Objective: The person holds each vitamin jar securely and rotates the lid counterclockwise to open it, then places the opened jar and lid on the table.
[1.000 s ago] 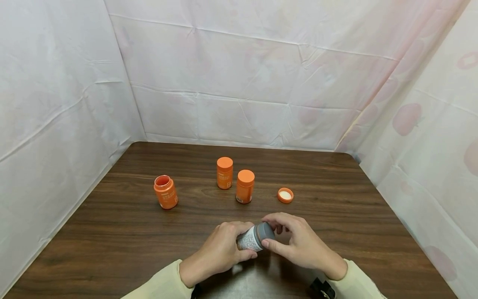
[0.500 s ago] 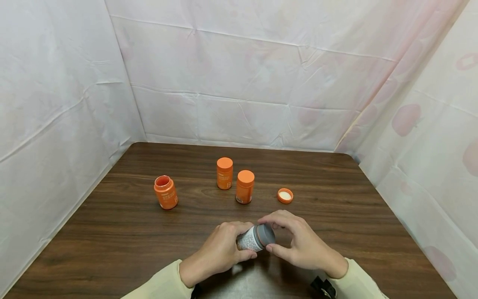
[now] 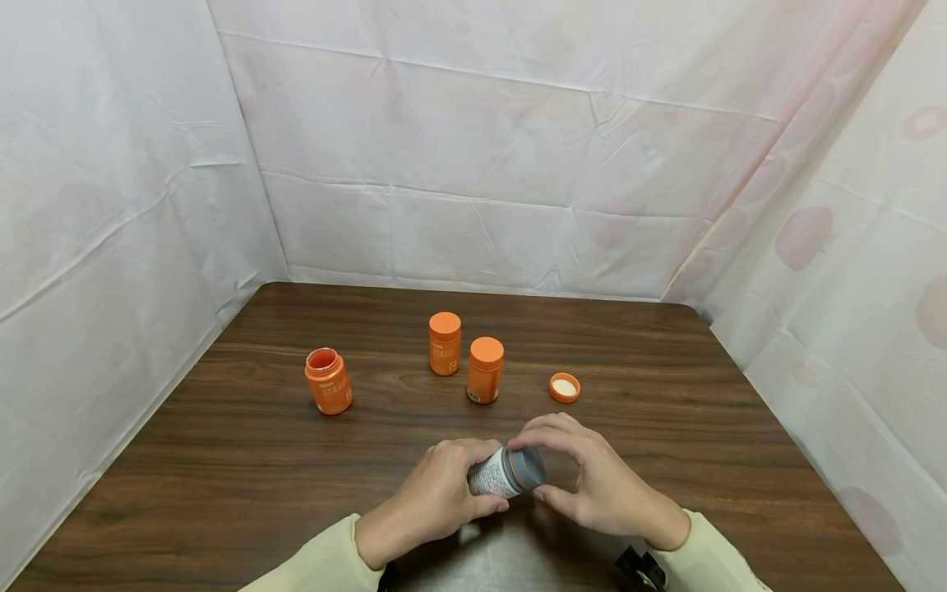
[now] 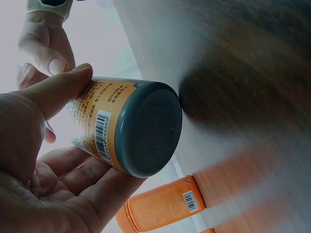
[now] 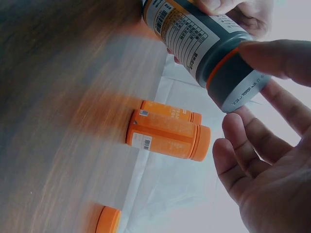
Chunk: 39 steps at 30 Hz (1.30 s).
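Note:
Near the front of the table a grey supplement bottle (image 3: 491,477) with a white and orange label lies tilted in my left hand (image 3: 436,489), its cap end pointing right. In the left wrist view, thumb and fingers grip the label area and the dark bottle base (image 4: 151,131) faces the camera, low over the wood. My right hand (image 3: 595,477) curls around the grey cap (image 3: 528,467), index finger over the top and thumb low at its side. The right wrist view shows its thumb against the cap (image 5: 237,83) by an orange ring, with the other fingertips beyond.
Two capped orange bottles (image 3: 445,345) (image 3: 484,372) stand beyond the hands. An uncapped orange bottle (image 3: 330,382) stands on the left, its mouth showing. To the right, an orange cap (image 3: 565,388) lies with its white inside up. Patterned white curtains (image 3: 473,148) enclose the table.
My right fingers have shifted around the cap: the index finger has come left over its top and the thumb has slid toward its lower right. My left hand and the bottle stay in place.

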Available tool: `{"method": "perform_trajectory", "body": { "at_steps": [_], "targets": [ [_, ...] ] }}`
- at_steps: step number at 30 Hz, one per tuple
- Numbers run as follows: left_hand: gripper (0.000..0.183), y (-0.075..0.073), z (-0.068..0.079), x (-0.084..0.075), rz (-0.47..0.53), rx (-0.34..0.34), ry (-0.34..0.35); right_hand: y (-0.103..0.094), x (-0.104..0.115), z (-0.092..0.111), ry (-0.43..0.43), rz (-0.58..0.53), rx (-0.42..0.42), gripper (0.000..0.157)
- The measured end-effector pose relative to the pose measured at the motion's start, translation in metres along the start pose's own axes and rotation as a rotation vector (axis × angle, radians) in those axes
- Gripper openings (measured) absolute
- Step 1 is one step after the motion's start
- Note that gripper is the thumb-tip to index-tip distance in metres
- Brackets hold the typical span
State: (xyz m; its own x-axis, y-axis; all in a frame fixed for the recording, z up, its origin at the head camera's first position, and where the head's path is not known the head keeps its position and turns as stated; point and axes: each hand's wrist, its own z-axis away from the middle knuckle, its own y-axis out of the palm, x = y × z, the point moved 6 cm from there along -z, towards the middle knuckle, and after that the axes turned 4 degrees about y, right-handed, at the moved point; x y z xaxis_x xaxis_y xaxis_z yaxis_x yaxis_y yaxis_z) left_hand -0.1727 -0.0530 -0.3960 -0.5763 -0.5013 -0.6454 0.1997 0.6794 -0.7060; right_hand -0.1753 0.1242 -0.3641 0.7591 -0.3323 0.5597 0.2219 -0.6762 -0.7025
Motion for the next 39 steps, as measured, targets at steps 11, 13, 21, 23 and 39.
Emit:
{"method": "perform_trajectory", "body": {
  "at_steps": [11,13,21,23,39],
  "targets": [
    [0.037,0.0,0.0,0.001,0.012,-0.001,-0.009,-0.003,-0.002,-0.002,0.133,0.035,-0.042,0.054],
    [0.038,0.0,0.0,0.001,0.018,0.0,-0.011,-0.003,-0.003,-0.001,0.154,0.057,-0.056,0.05],
    [0.038,0.0,0.0,0.001,0.023,-0.003,-0.009,0.0,-0.01,0.001,0.224,0.08,-0.061,0.035],
    [0.038,0.0,0.0,0.001,0.021,-0.005,-0.007,0.0,-0.011,0.001,0.237,0.078,-0.053,0.033],
    [0.039,0.0,0.001,0.001,0.017,-0.008,-0.013,-0.001,-0.007,-0.001,0.179,0.091,-0.055,0.033]
  ]
}}
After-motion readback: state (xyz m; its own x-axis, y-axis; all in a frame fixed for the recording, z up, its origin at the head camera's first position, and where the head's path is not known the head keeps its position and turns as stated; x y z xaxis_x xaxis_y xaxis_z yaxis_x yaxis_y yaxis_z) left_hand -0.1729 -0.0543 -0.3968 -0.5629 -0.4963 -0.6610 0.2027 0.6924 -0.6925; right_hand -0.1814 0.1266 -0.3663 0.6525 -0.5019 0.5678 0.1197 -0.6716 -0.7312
